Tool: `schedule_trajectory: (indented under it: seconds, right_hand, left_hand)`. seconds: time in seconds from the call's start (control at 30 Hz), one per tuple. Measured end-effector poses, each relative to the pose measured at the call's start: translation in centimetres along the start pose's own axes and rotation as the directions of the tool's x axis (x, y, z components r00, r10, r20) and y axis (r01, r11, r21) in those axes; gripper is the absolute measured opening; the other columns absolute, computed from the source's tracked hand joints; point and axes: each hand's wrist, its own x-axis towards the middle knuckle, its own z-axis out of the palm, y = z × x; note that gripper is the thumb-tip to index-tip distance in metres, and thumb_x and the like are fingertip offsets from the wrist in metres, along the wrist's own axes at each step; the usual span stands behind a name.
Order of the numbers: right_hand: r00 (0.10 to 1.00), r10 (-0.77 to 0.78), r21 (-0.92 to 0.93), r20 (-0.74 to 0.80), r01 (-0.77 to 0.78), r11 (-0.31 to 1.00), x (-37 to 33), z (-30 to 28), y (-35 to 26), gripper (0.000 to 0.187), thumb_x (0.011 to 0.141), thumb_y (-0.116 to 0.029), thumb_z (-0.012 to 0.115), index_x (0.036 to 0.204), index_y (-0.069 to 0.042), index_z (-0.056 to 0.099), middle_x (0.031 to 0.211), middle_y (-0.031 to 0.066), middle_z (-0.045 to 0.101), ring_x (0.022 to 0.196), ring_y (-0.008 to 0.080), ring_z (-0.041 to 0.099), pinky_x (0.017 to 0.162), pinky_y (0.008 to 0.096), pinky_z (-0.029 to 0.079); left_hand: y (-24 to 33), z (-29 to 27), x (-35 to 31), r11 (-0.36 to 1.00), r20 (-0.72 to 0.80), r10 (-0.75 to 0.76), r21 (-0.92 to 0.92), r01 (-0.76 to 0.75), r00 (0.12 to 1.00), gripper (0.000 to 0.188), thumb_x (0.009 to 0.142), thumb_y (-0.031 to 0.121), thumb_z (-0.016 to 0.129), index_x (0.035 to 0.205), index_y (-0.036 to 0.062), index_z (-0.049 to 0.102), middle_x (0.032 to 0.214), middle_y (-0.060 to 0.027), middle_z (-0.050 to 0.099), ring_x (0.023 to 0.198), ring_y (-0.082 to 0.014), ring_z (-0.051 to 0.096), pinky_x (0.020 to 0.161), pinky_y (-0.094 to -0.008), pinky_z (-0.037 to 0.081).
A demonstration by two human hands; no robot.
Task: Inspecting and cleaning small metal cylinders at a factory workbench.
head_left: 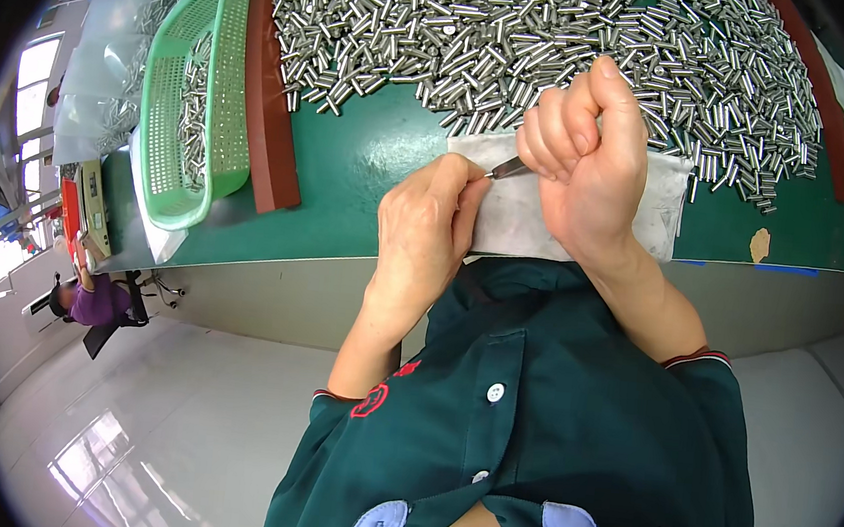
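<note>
My right hand (596, 163) is curled round a slim pointed metal tool (513, 168), its thumb up and its palm side showing. Most of the tool is hidden in the fist; the dark pointed end sticks out toward my left hand (426, 214). There, thumb and forefinger pinch together right at the tool's tip. Whatever they hold is too small and too covered to name. Both hands are over a pale grey cloth (506, 216) at the table's near edge. Just beyond lies a wide spread of short shiny metal pins (521, 46).
The green table (341, 156) has dark red rails at left (274, 100) and right (827, 108). Left of the rail stands a green plastic basket (162, 80) with more pins, beside clear bags (97, 75). A person in purple (102, 304) sits far left.
</note>
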Motion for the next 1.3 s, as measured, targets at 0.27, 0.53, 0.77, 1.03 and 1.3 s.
schedule_trajectory:
  seconds: [0.27, 0.53, 0.77, 1.03, 1.3]
  right_hand:
    - [1.000, -0.022, -0.103, -0.001, 0.021, 0.994, -0.3, 0.6, 0.5, 0.042, 0.091, -0.027, 0.028, 0.052, -0.012, 0.027, 0.042, -0.0022, 0.023, 0.038, 0.0077, 0.015, 0.038, 0.0239, 0.017]
    - [0.974, -0.177, -0.316, 0.142, 0.214, 0.924, -1.4, 1.3, 1.4, 0.040, 0.092, -0.025, 0.032, 0.055, -0.009, 0.027, 0.045, -0.0027, 0.023, 0.041, 0.0061, 0.018, 0.040, 0.0240, 0.017]
    - [0.976, -0.190, -0.326, 0.103, 0.214, 0.921, -1.4, 1.4, 1.4, 0.039, 0.091, -0.020, 0.030, 0.054, -0.008, 0.027, 0.045, -0.0009, 0.026, 0.041, 0.0071, 0.019, 0.040, 0.0238, 0.019]
    - [0.992, -0.111, -0.123, 0.064, 0.118, 0.985, -0.9, 0.6, 0.7, 0.042, 0.092, -0.023, 0.027, 0.053, -0.009, 0.028, 0.042, -0.0009, 0.024, 0.038, 0.0071, 0.015, 0.037, 0.0237, 0.017]
    - [0.989, -0.123, -0.125, 0.080, 0.133, 0.983, -0.9, 0.6, 0.7, 0.043, 0.093, -0.023, 0.026, 0.052, -0.010, 0.028, 0.041, -0.0003, 0.025, 0.037, 0.0073, 0.017, 0.037, 0.0238, 0.018]
  left_hand:
    - [-0.1, 0.3, 0.1, 1.000, -0.022, -0.005, -0.016, 0.004, 1.000, 0.008, 0.071, -0.001, 0.061, 0.070, -0.0002, 0.053, 0.054, -0.0087, 0.047, 0.043, -0.0170, 0.040, 0.043, -0.0261, 0.033]
    - [-0.3, 0.4, 0.0, 0.999, -0.012, 0.029, -0.038, -0.029, 1.000, 0.011, 0.070, -0.001, 0.057, 0.069, 0.0022, 0.046, 0.060, -0.0127, 0.048, 0.053, -0.0302, 0.049, 0.048, -0.0374, 0.038]
    - [0.0, -0.1, -0.3, 0.999, 0.001, 0.018, -0.032, -0.018, 1.000, 0.010, 0.073, 0.000, 0.056, 0.071, 0.0018, 0.046, 0.060, -0.0139, 0.047, 0.053, -0.0302, 0.048, 0.048, -0.0369, 0.038]
    - [-1.7, -1.5, 0.2, -0.057, 0.406, -0.213, -0.913, 0.404, 0.888, 0.011, 0.087, 0.014, 0.048, 0.089, 0.0030, 0.049, 0.072, -0.0044, 0.043, 0.049, -0.0043, 0.023, 0.045, -0.0168, 0.022]
    - [-2.0, -1.5, 0.4, -0.076, 0.408, -0.260, -0.912, 0.402, 0.875, 0.014, 0.088, 0.013, 0.045, 0.095, 0.0017, 0.051, 0.072, -0.0059, 0.048, 0.050, -0.0040, 0.027, 0.045, -0.0173, 0.024]
